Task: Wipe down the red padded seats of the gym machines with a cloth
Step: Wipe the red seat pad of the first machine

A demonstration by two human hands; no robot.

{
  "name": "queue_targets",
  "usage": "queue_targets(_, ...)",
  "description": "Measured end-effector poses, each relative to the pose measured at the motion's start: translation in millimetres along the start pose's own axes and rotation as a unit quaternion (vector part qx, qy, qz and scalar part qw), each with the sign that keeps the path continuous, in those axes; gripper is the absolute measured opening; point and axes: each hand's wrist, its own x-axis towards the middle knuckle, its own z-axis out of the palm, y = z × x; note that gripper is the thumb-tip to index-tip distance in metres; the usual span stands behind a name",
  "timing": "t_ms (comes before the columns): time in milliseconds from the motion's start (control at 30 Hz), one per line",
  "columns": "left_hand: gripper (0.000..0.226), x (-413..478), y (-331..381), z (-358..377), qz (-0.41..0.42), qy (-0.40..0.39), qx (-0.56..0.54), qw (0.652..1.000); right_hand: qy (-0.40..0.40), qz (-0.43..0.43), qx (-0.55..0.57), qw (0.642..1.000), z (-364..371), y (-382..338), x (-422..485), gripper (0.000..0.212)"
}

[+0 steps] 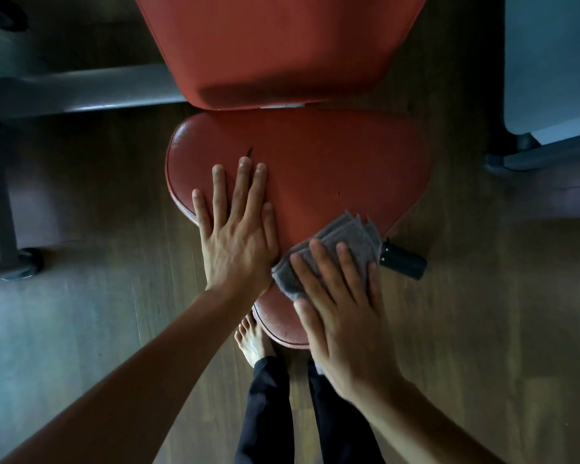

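Red padded seat (pixel 315 169), small dark nick

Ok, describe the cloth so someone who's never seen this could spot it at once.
Find the red seat below the red backrest. At its near right edge, under the flat right hand, lies the cloth. It is the only grey, folded, fuzzy thing; the black handle beside it is smooth and round.

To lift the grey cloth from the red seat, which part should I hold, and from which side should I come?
Probably the far fanned edge of the grey cloth, coming from above and beyond the right hand. The folded layers lie bare there, while that hand presses the near half flat on the red seat.
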Motion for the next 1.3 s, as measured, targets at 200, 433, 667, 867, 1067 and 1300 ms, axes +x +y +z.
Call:
queue_targets(200, 0.054, 0.1, 0.9, 1.7, -0.006, 0.012, -0.005, 1.000, 0.040, 0.076, -0.039, 0.996, -4.4, 49.7, 105.2, 0.052)
queue_targets(433, 0.054, 0.7, 0.8, 1.7, -0.003, 0.016, -0.019, 1.000, 0.101, 0.159, -0.072, 0.979, 7.8, 25.7, 155.8, 0.053)
queue_targets(667, 0.052, -0.2, 4.9, -4.6, -0.041, 0.066, -0.153, 0.985, 0.024, 0.095, 0.060, 0.993, -8.6, 2.1, 162.0, 0.052)
queue_targets(867, 0.050, 22.4, 80.7, -14.8, 0.070, 0.070, -0.120, 0.988, 0.211, 0.162, 0.152, 0.952, -26.3, 74.2, 161.6, 0.050)
queue_targets(1067, 0.059, 53.2, 93.1, 14.6, 0.066, -0.054, -0.050, 0.995, 0.170, 0.136, 0.192, 0.957, -15.6, 93.4, 156.1, 0.047)
queue_targets(1300, 0.063, 55.1, 45.6, 6.1, 0.069, -0.036, -0.004, 0.997, 0.148, 0.159, 0.107, 0.970, -15.2, 82.8, 150.9, 0.048)
